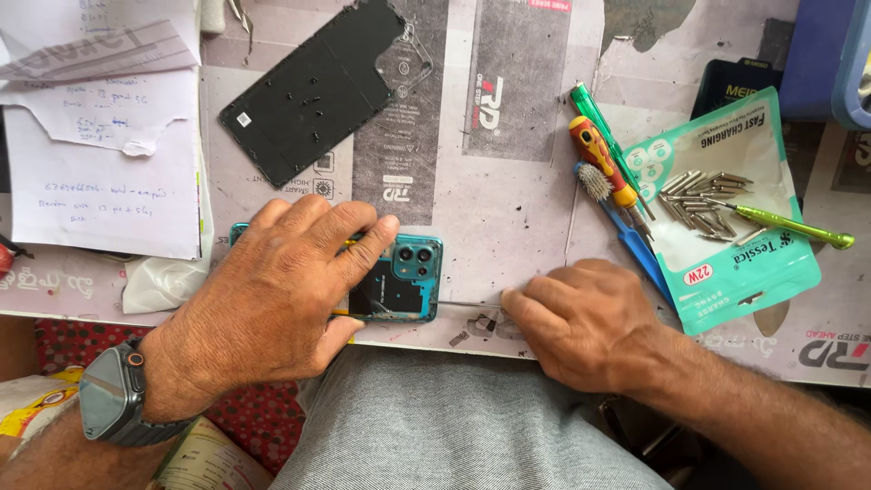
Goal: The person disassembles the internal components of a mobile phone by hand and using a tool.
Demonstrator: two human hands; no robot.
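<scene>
Teal plastic marks the opened smartphone [399, 277], which lies at the near edge of the paper-covered workbench [517, 181], its camera end toward your right. Your left hand [272, 304] lies flat over most of it, fingers spread and pressing down, a dark grey wristwatch [113, 395] on that wrist. Your right hand [581, 318] is closed in a pinch on a thin metal tool [472, 304], whose tip meets the phone's right edge.

Room to move: the bench edge runs just below both hands, with your grey-clad lap [454, 426] beneath. Open printed paper lies above the phone, between it and the black rectangular back cover [308, 91], which lies tilted at upper centre with small dark screws on it.

Right of the open stretch, a teal and white flat charger packet [735, 263] lies at an angle, carrying a cluster of silver screwdriver bits [703, 204] and a slim green driver handle [794, 227]. Just left of the packet lie a red and yellow screwdriver [599, 154], a green pen-shaped tool [594, 113] and a blue-handled brush [626, 227]. Handwritten white paper sheets [100, 163] occupy the far left.
</scene>
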